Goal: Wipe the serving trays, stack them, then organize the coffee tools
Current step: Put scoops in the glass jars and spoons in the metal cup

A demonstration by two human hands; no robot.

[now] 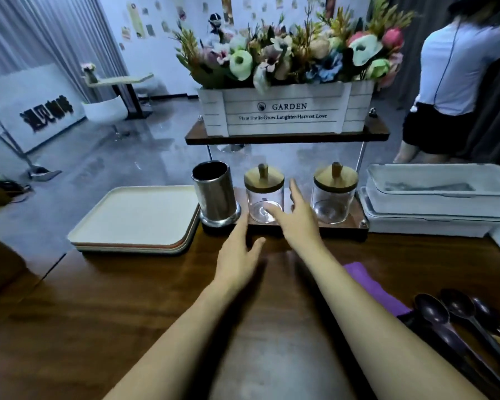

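Spoons: 3 dark long-handled coffee spoons (456, 319) lie at the near right on the dark wooden table (127, 298), bowls pointing away, handles toward the person.
Nearer hand: right hand (298, 223), open and empty, reaching between the 2 clear glass jars with wooden lids (264, 194).
Left hand (237, 255): open, empty, just before the steel cylindrical holder (215, 194).
Trays: stacked cream serving trays (136, 219), far left.

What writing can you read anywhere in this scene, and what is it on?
"GARDEN": white planter box, beside a small round logo.
"Plant Smile Grow Laughter Harvest Love": same box, the line below, slightly blurred.
Dark characters on the leaning white sign board: too blurred to read.
Paper notes on the back wall: too small to read.
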